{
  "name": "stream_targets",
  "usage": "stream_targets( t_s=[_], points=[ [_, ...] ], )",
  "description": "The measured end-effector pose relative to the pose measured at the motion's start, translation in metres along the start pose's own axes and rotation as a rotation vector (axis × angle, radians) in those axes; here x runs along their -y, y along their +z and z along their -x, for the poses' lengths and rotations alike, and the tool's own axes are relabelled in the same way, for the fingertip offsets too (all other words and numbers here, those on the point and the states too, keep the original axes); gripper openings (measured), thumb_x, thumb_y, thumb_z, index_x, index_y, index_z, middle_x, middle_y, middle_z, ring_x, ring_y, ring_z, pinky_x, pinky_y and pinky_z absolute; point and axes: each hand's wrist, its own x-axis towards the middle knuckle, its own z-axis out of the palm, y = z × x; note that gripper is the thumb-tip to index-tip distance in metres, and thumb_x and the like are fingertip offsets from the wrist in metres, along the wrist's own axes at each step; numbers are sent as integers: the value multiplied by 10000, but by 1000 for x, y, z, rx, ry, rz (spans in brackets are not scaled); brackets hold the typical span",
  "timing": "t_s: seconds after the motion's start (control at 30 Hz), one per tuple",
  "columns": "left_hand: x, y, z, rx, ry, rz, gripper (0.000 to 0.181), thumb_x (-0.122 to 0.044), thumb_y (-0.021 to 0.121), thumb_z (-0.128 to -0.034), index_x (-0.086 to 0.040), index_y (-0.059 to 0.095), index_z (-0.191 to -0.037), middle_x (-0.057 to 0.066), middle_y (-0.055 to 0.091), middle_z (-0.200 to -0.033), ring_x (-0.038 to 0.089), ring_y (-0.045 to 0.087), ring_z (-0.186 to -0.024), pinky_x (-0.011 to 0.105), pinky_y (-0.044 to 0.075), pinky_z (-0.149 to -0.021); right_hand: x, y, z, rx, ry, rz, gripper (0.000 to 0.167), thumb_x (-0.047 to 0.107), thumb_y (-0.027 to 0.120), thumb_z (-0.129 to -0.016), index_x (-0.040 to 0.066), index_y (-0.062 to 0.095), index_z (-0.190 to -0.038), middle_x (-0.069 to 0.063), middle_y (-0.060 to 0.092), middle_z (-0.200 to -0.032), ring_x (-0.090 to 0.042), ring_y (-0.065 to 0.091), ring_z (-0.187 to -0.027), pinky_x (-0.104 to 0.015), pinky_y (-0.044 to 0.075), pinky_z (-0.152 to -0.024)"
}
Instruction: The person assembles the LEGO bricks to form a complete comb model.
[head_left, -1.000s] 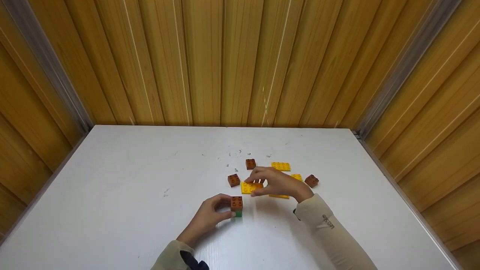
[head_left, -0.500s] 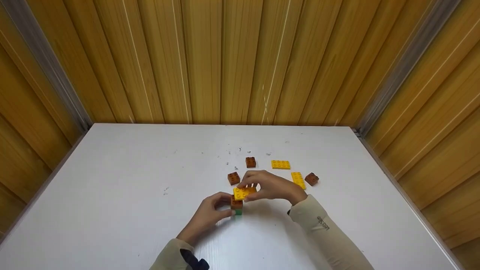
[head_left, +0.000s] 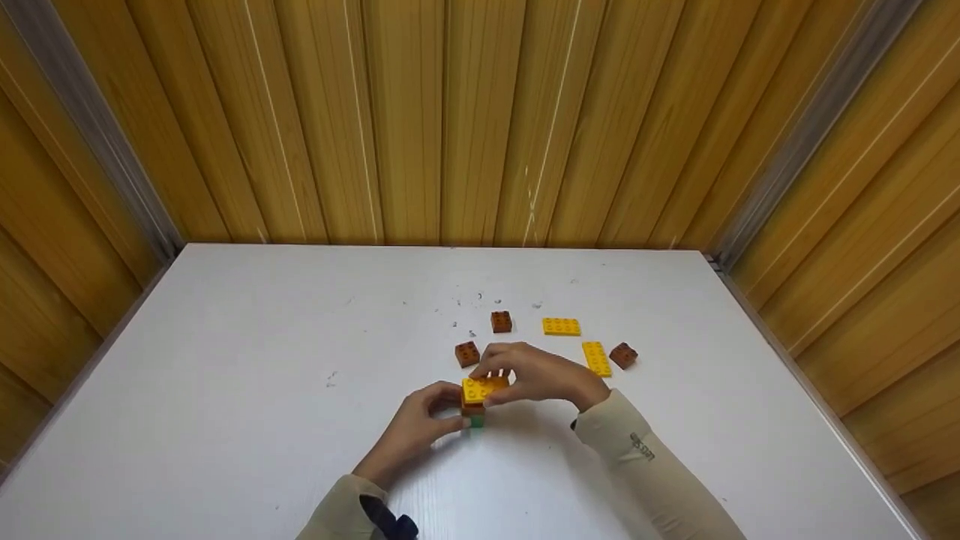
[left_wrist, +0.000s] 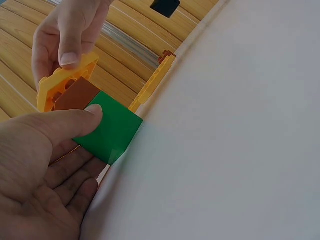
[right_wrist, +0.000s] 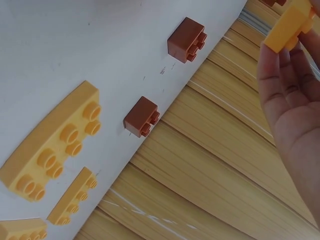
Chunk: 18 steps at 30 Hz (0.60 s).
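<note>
White tabletop [head_left: 225,360] is stretching broadly left of the left hand [head_left: 416,418]; its back edge is running well ahead of both hands, along a wall [head_left: 480,120]. Ahead and right of the right hand [head_left: 536,373], room is narrowing: two loose brown bricks [head_left: 501,322] are sitting ahead, a lone brown brick [head_left: 623,355] is lying farther right, and loose yellow plates [head_left: 596,359] are spreading near it. Between the hands, a short stack [head_left: 474,410] is standing upright: green brick [left_wrist: 112,127] at bottom, brown middle brick [left_wrist: 77,95] on it. Left thumb and fingers are gripping the stack from its left; right thumb and fingers are pinching a yellow plate [head_left: 476,388] over it, overhanging to the right. Can't tell if the plate is sitting fully down. Pieces are looking like smooth plastic, blocky, round-studded; tabletop is showing dark specks [head_left: 537,305], wall is showing ribbed wood-grain panels.
</note>
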Motion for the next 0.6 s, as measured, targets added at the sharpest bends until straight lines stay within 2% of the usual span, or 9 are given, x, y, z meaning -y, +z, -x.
stream_targets(
  t_s=[0.2, 0.43, 0.6],
  points=[
    [0, 0, 1, 1, -2, -15, 396, -252, 760, -818, -151, 626, -1177, 20, 669, -1164, 222, 601, -1131, 460, 438, -1040, 1, 3, -1, 3, 12, 17, 340, 268, 716, -868, 137, 678, -1179, 33, 615, -1100, -102, 583, -1010, -279, 513, -916],
    [1, 1, 3, 8, 23, 11, 401, -227, 748, -829, -117, 618, -1192, 49, 667, -1173, 226, 616, -1112, 420, 470, -1011, 2, 5, -1, -7, -24, 17, 344, 238, 728, -857, 114, 677, -1174, 7, 616, -1082, -112, 581, -962, -249, 520, -854],
    [1, 0, 4, 9, 26, 13, 404, -226, 744, -832, -114, 613, -1197, 55, 663, -1182, 227, 618, -1114, 406, 480, -1001, 3, 5, -2, -1, 0, 7, 345, 241, 732, -853, 126, 678, -1175, 20, 614, -1090, -97, 572, -967, -239, 510, -873]
  ],
)
